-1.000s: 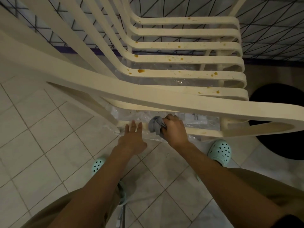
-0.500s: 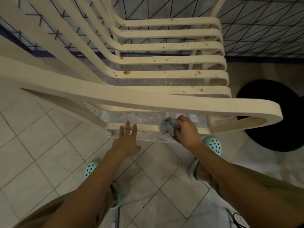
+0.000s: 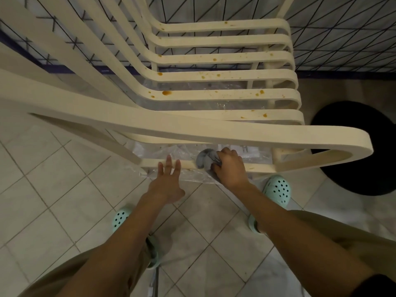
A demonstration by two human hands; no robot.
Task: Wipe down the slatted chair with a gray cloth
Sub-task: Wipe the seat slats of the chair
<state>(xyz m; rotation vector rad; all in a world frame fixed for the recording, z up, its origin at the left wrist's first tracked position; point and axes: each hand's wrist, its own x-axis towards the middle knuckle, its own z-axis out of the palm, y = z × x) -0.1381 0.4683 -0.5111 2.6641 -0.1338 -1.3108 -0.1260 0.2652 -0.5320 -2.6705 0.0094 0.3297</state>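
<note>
- Gray cloth (image 3: 205,160) is bunched in the right hand (image 3: 232,170), whose fingers curl round it, pressed against the low side rail (image 3: 261,167).
- Left hand (image 3: 166,185) just beside, fingers straight and spread, tips touching that rail.
- Slatted chair (image 3: 214,133) stands on tiled floor (image 3: 53,189); orange stains (image 3: 166,93) dot its seat slats farther off.
</note>
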